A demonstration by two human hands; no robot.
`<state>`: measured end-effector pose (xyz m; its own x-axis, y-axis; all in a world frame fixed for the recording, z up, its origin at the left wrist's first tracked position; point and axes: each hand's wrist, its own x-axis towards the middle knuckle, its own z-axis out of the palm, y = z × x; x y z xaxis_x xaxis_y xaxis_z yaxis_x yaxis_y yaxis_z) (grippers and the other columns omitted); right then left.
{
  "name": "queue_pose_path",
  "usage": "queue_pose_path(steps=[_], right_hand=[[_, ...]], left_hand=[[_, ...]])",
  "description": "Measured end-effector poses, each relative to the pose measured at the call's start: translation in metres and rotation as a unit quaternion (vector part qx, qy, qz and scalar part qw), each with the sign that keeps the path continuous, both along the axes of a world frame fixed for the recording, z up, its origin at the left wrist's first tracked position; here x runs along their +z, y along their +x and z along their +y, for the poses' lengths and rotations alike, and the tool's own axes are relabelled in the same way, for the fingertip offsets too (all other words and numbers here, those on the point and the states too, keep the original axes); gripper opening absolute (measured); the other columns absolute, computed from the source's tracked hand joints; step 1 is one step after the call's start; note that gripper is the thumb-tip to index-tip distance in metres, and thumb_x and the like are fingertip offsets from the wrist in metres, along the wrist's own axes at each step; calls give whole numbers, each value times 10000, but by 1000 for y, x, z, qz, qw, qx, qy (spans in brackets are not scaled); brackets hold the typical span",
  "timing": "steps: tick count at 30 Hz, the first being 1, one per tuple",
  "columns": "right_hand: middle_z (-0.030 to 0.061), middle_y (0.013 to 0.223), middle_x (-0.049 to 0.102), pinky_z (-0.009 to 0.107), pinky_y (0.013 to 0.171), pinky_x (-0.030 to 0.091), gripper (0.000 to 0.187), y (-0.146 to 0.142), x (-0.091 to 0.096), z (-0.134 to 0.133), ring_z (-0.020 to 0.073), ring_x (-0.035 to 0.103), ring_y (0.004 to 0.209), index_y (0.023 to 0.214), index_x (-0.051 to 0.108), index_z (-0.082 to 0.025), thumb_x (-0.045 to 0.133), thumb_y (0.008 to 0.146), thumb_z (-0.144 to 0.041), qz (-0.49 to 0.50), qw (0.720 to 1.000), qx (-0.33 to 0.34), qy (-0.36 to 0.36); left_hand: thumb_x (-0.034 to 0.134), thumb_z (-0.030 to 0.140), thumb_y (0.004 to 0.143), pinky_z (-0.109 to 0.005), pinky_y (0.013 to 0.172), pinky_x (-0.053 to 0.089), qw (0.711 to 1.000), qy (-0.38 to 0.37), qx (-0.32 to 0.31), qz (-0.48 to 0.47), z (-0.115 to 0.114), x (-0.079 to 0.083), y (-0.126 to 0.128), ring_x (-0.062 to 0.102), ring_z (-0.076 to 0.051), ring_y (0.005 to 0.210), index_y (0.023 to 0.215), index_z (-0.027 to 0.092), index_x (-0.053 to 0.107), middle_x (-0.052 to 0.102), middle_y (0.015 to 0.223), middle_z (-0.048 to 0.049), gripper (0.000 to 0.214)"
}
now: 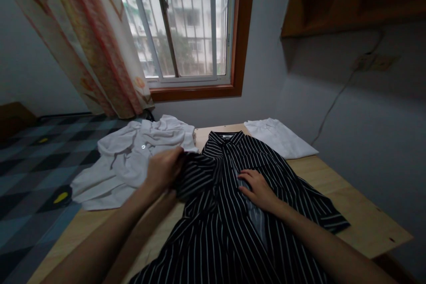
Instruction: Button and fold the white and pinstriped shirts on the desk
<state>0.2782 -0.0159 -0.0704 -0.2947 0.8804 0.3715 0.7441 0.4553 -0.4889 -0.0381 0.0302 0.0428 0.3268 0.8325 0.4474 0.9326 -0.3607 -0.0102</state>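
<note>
Striped shirt, black with pale lines, lies front up from the centre of the frame down to the bottom edge, collar pointing away. Left hand, left of centre, is closed around the end of one short sleeve, which is lifted and bunched. Right hand, right of centre, lies on the shirt front with fingers loosely spread beside a grey strip; no pinch visible, though the undersides of the fingers are hidden. Other sleeve lies flat at lower right. Handling estimate: light, limp, thin cloth, not fragile, probably a little slippery and quick to crease; best holds judged to be sleeve hems, shoulder seams and the firmer collar, with a flat palm steadying the body. Beneath: wooden table. Left of the shirt, a loose heap of white clothing; at upper right of the table, a flatter white garment. Farther out: checked bedding at the left edge, curtain upper left, window top centre, shelf upper right.
</note>
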Motion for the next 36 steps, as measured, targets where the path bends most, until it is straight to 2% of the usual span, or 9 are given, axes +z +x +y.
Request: queue_pose_path(steps=[4,9,12,15,20,24,28,31,36], right_hand=[[103,1179,618,471,992,425,258,3,-6,3,248,556,1129,1128,605,-207,519,900,-291,89,996,5,-19],[98,1186,618,426,972,447,324,1,9,1,233,569,1107,1181,579,-204,509,890,-327,167,985,11,-49],[99,1167,623,409,956,457,309,14,24,3,230,576,1091,1155,598,-203,509,886,-327,174,984,-10,-26],[98,1119,638,412,929,476,301,56,31,9,231,598,1038,1116,618,-206,499,875,-342,173,978,-113,9],[133,1114,663,431,857,522,358,153,8,-1,244,656,928,1107,634,-173,568,776,-296,121,951,-282,-27],[117,1075,709,425,862,535,354,174,-6,-31,255,679,938,1088,658,-181,607,754,-288,131,960,-209,-131],[63,963,742,378,830,536,292,156,14,-43,237,681,910,1006,705,-188,490,817,-242,60,970,-127,-199],[77,969,730,355,755,508,313,153,52,-36,242,666,856,988,719,-207,449,832,-189,-95,963,-248,-44],[119,1057,671,292,591,380,310,173,115,-18,198,605,713,1117,686,-202,464,903,-237,-284,848,-400,201]], left_hand=[[397,388,929,-349,782,357,965,198,172,-12,38,52,-65,541,-237,871,970,116,618,631,874,-106,353],[352,268,922,-498,891,337,931,162,326,2,51,41,-107,431,-344,1137,1149,71,535,543,1193,-183,351],[394,280,911,-547,950,318,955,125,269,20,35,22,-88,371,-370,1233,1184,82,521,466,1327,-195,360],[393,353,927,-519,1042,275,983,108,147,31,22,6,-55,337,-354,1306,1225,116,530,449,1379,-174,405],[403,531,914,-555,1127,172,994,-61,-43,79,25,-36,-6,293,-333,1394,1328,238,529,449,1456,-106,523],[368,613,908,-629,1105,155,977,-182,-91,69,41,-78,20,284,-358,1406,1425,293,435,401,1498,-106,612],[347,647,903,-639,1092,166,974,-204,-81,51,61,-101,38,258,-388,1411,1459,282,382,327,1533,-141,667],[337,678,889,-618,1094,182,974,-204,-78,51,73,-105,46,232,-402,1417,1475,280,354,289,1549,-145,708],[316,703,879,-590,1091,211,975,-205,-75,50,85,-103,50,245,-403,1410,1479,285,346,285,1554,-133,732]])
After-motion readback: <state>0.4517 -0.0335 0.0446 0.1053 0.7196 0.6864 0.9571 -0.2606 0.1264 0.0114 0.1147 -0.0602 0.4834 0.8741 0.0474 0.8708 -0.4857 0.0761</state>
